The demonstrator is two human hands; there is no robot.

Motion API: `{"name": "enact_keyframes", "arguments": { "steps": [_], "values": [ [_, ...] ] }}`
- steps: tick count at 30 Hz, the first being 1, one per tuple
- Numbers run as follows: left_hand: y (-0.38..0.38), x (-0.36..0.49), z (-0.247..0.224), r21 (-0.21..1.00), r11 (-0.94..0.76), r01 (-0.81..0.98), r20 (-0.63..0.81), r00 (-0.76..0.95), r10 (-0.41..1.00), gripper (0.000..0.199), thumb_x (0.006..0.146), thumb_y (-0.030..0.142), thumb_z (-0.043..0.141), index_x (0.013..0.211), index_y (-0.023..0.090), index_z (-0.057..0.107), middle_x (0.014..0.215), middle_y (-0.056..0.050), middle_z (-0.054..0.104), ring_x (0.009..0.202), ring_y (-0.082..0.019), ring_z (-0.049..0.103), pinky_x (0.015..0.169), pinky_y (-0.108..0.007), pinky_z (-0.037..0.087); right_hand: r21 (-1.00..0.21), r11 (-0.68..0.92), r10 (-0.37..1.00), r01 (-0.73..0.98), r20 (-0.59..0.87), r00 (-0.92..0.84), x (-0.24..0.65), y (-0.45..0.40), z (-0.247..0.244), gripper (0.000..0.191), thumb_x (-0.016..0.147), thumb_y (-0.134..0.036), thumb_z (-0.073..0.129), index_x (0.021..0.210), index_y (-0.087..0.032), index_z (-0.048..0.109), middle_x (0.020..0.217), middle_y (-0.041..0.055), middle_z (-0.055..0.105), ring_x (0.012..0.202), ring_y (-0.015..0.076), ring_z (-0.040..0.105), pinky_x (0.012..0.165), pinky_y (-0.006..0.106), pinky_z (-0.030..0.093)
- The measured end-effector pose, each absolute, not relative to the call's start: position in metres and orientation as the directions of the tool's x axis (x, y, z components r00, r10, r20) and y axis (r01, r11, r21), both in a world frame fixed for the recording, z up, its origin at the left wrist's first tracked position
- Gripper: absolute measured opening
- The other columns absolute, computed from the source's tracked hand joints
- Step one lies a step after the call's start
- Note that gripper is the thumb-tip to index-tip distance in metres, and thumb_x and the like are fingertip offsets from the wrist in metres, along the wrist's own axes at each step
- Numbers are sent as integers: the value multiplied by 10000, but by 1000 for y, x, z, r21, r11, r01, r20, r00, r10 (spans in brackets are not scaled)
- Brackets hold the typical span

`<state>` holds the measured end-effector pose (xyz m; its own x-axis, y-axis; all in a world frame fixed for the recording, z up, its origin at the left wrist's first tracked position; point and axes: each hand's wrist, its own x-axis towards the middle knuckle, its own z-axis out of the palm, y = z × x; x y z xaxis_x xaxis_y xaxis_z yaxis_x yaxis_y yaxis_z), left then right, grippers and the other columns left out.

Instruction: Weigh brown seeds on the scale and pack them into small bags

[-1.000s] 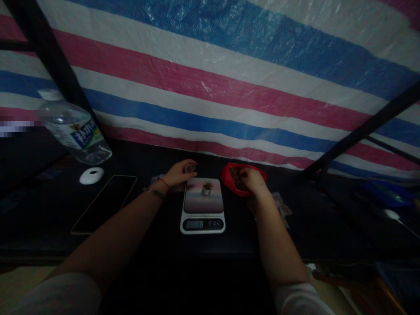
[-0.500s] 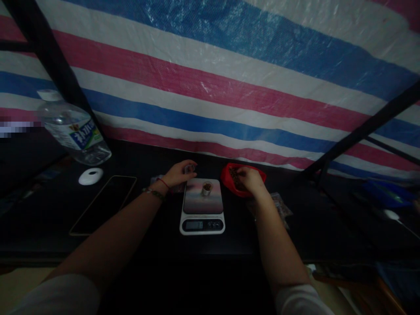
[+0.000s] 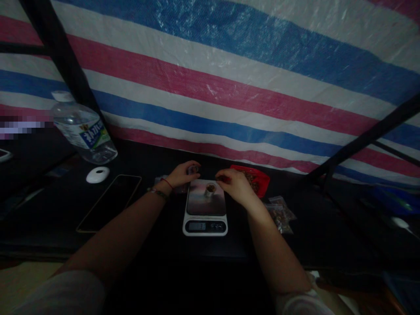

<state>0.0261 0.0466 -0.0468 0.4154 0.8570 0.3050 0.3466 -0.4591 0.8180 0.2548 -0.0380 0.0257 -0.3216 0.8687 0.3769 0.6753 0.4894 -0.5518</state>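
A white kitchen scale (image 3: 206, 205) with a small display lies on the dark table. On its plate stands a small round cup (image 3: 210, 190) with brownish bits in it. My left hand (image 3: 184, 173), just beyond the scale's left back corner, is closed on a small clear container (image 3: 193, 169). At the scale's right back corner, my right hand (image 3: 233, 183) has its fingers pinched; what they hold is too small and dark to name. Behind that hand sits a red tray (image 3: 263, 180) of brown pieces, partly hidden by it.
Clear bags (image 3: 278, 214) of brown pieces lie right of my right forearm. A phone (image 3: 110, 203), a white oval case (image 3: 97, 174) and a large water bottle (image 3: 85, 131) stand or lie at the left. A striped sheet (image 3: 210, 92) hangs behind the table.
My right hand has come out of the red tray and moved left to the scale's edge. My left hand still holds the small container. The view has shifted slightly.
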Motion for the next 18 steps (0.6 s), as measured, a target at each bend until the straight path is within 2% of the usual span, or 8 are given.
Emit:
{"name": "enact_keyframes", "arguments": {
  "steps": [12, 18],
  "values": [
    [49, 26, -50, 800, -482, 357, 323, 421, 848, 456, 707, 419, 657, 1088, 174, 606, 971, -48, 649, 876, -200, 605, 821, -339, 480, -335, 595, 797, 730, 363, -483, 223, -49, 16, 170, 809, -80, 602, 937, -176, 661, 952, 61, 669, 924, 188, 596, 861, 325, 456],
    [48, 27, -49, 802, -472, 366, 314, 415, 854, 450, 709, 422, 655, 1083, 176, 608, 919, -38, 641, 820, -188, 595, 774, -334, 479, -329, 594, 800, 734, 339, -495, 228, -52, 12, 150, 819, -103, 599, 929, -181, 666, 947, 60, 677, 923, 195, 599, 858, 338, 454]
  ]
}}
